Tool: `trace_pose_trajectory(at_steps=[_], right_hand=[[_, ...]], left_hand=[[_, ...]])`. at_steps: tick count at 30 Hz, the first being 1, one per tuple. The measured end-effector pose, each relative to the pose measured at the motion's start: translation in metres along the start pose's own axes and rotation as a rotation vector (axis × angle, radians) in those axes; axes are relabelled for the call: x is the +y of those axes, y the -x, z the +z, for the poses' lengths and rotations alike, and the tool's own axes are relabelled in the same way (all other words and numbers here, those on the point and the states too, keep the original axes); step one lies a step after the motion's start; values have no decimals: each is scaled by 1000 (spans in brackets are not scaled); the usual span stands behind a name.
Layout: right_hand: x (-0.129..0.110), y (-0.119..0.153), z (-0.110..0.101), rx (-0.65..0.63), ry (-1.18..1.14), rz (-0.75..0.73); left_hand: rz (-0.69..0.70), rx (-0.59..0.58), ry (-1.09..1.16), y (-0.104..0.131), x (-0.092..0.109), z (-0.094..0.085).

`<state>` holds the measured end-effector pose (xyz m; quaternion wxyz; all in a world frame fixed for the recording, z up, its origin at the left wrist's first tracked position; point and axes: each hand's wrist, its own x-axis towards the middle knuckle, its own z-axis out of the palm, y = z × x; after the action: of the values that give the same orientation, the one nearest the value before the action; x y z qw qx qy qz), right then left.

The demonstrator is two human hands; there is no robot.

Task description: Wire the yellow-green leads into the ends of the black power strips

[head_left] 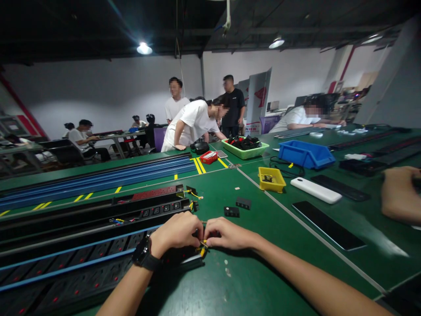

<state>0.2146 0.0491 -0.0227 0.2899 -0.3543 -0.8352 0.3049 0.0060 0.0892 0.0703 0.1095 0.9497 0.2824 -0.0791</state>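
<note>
My left hand (pixel 179 230), with a black watch on the wrist, rests over the near end of a black power strip (pixel 95 281). Its fingers are pinched together. My right hand (pixel 226 233) meets it fingertip to fingertip, also pinched. Between them are small yellow wires (pixel 203 251) at the strip's end; which hand grips which wire is too small to tell. Just behind lie more strips with sockets (pixel 161 208) and loose yellow wires (pixel 194 195). Two small black blocks (pixel 232 211) (pixel 243 202) lie beyond my hands.
A yellow bin (pixel 271 180), a blue bin (pixel 306 154) and a green basket (pixel 245 151) stand further back. A black phone (pixel 327 224) and a white case (pixel 315 190) lie right. Another person's hand (pixel 399 195) is at the right edge. People lean over the table's far side.
</note>
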Motion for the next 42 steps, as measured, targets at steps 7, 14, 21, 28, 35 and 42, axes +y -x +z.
trace_pose_trajectory(at_steps=[7,14,21,28,35,42], right_hand=[[11,-2,1,-19,-84,-37],[13,-1,7,26,-159,34],[22,-6,4,-55,-236,-29],[27,-7,2,-79,-213,-44],[25,-5,6,-36,-221,-30],[22,-4,7,6,-291,-5]], left_hand=[[22,-8,22,-1,2,3],[8,6,-7,2,0,3],[-30,65,-85,-1,12,11],[-2,35,21,1,9,7],[-24,7,49,2,11,3],[-43,54,-119,6,21,8]])
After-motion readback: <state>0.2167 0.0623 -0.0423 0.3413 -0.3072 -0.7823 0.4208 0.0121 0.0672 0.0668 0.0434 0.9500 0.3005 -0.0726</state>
